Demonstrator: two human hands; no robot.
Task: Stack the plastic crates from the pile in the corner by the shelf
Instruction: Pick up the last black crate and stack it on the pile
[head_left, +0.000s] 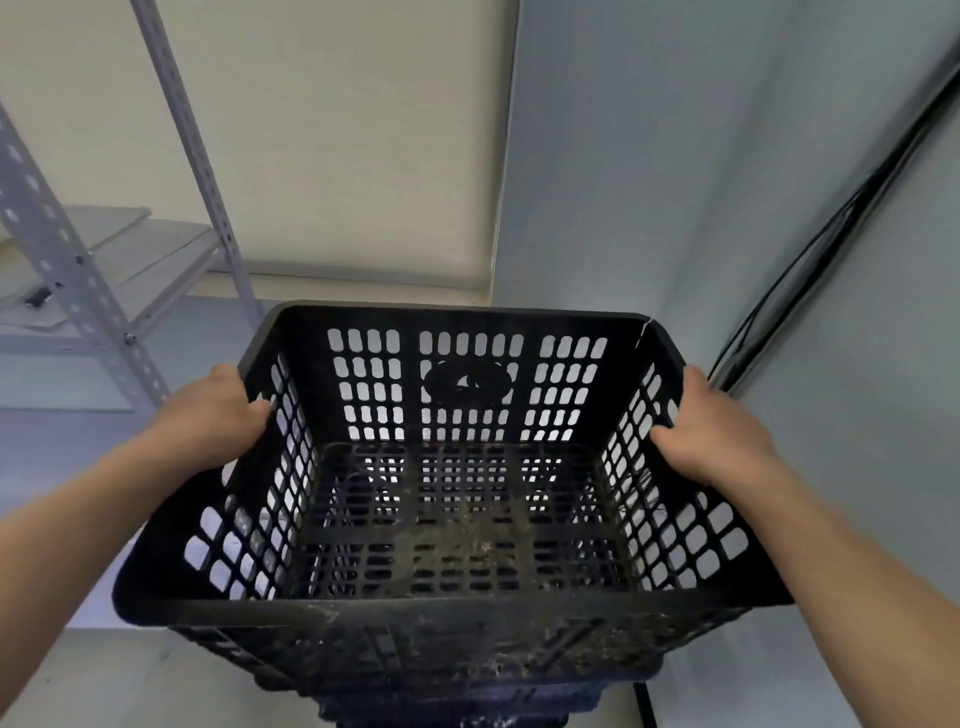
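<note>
Between my hands: a black crate (457, 467), open side up, its near rim low in view and its far wall toward the corner.
Left grip: my left hand (210, 415) wraps the crate's left rim, fingers curled over the edge and pressing the slotted wall.
Right grip: my right hand (711, 426) holds the right rim the same way, fingers curled inward over the edge.
Crate: perforated walls and a grid floor, with dusty streaks on the floor and the near rim; a thin crack shows at the far right corner; a round emblem sits mid-way on the far wall.
Stack: more black crates (452, 701) lie directly beneath the held one; whether they touch cannot be told.
Shelf: a grey slotted metal shelf (104, 291) stands to the left, well apart from the crate.
Blind: a cream blind (337, 140) hangs behind, between shelf and corner.
Cables: black cables (810, 249) run down the grey wall (675, 156) on the right.
</note>
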